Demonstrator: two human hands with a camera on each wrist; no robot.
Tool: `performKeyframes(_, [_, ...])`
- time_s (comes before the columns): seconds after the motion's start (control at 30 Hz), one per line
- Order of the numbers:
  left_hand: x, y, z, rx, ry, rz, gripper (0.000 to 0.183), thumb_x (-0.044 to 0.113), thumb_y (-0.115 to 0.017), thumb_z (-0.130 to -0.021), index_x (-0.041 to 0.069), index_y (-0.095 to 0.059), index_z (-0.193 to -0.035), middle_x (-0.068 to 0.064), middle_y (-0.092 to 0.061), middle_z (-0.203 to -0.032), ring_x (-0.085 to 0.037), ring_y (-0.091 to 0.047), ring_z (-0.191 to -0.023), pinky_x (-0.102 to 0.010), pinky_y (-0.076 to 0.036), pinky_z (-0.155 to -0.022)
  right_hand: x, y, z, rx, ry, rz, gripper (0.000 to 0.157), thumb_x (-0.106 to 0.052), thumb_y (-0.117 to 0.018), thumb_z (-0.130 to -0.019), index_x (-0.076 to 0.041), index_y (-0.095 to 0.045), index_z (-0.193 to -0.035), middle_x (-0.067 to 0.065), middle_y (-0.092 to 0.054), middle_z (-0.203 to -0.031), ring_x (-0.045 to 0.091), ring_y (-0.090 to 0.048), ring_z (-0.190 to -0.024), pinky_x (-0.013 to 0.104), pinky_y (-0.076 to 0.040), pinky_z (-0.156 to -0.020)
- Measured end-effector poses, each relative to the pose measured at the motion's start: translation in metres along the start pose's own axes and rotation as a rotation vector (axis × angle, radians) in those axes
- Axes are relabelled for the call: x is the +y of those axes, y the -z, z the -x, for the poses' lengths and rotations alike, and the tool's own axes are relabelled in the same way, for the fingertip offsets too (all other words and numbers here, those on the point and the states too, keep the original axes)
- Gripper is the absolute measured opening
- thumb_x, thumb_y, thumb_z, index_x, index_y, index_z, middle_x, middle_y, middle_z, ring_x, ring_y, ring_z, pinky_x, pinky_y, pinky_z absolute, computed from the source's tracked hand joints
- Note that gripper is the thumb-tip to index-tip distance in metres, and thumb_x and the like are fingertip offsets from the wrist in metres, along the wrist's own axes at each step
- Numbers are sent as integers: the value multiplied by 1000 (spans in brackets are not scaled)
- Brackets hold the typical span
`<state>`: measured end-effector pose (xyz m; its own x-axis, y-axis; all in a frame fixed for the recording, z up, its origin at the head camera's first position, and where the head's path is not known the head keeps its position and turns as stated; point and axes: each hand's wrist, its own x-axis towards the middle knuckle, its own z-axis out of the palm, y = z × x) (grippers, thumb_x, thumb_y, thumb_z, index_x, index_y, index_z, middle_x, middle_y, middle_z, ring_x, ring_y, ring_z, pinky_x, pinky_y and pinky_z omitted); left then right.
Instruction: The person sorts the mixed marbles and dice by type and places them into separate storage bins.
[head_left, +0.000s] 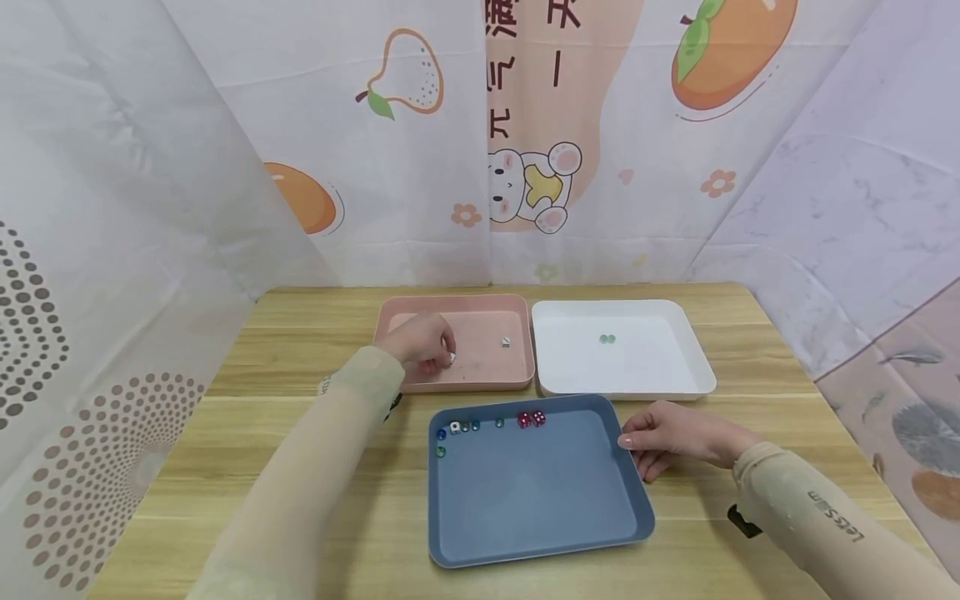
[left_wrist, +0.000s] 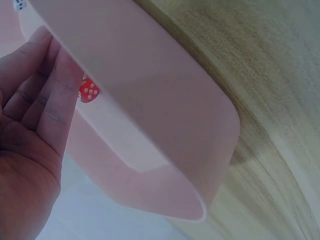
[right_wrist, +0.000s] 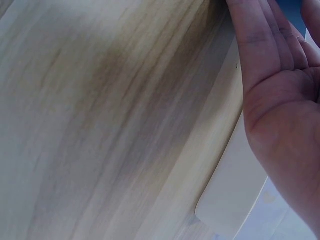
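Note:
My left hand (head_left: 422, 340) reaches into the pink tray (head_left: 487, 385), thumb and fingers drawn together around a small white die (head_left: 452, 357). Beneath that hand, a red die (left_wrist: 90, 91) with white dots shows inside the tray in the left wrist view. Another white die (head_left: 506, 342) lies farther right in the pink tray. My right hand (head_left: 678, 435) grips the right side of the blue tray (head_left: 540, 500), thumb over the rim and fingers outside the wall. Along the blue tray's far side lie two red dice (head_left: 532, 418), a white die (head_left: 455, 427) and several glass beads (head_left: 476, 425).
A white tray (head_left: 637, 375) stands to the right of the pink one, with two pale green beads (head_left: 607, 339) in it. All three trays sit on a wooden table (head_left: 247, 433). Printed curtains (head_left: 420, 167) hang behind the table and along its sides.

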<state>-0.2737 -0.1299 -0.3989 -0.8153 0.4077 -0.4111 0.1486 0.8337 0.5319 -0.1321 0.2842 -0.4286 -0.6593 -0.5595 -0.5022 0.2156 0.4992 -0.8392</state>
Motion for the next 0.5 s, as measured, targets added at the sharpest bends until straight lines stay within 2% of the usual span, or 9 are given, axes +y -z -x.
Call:
performKeyframes(0.2, [3,3,8,7,-24,-29,9,5,-76,-90,5,-75,-98,-7,-71,-89,-20,-69,-67,-29,-61,-64,0,-1,0,-3,5,-10,29,-23,-64,-102,4,-67,-95,14,-70,-81,24,-70,-75,42,-65,-72])
performKeyframes(0.5, [4,7,20,16,-84,-23,12,6,-75,-92,3,-76,-104,-8,-70,-83,-21,-70,-66,-30,-62,-64,0,-1,0,4,3,-4,28,-23,-64,-103,4,-67,-95,14,-70,-81,23,-70,-75,42,-65,-71])
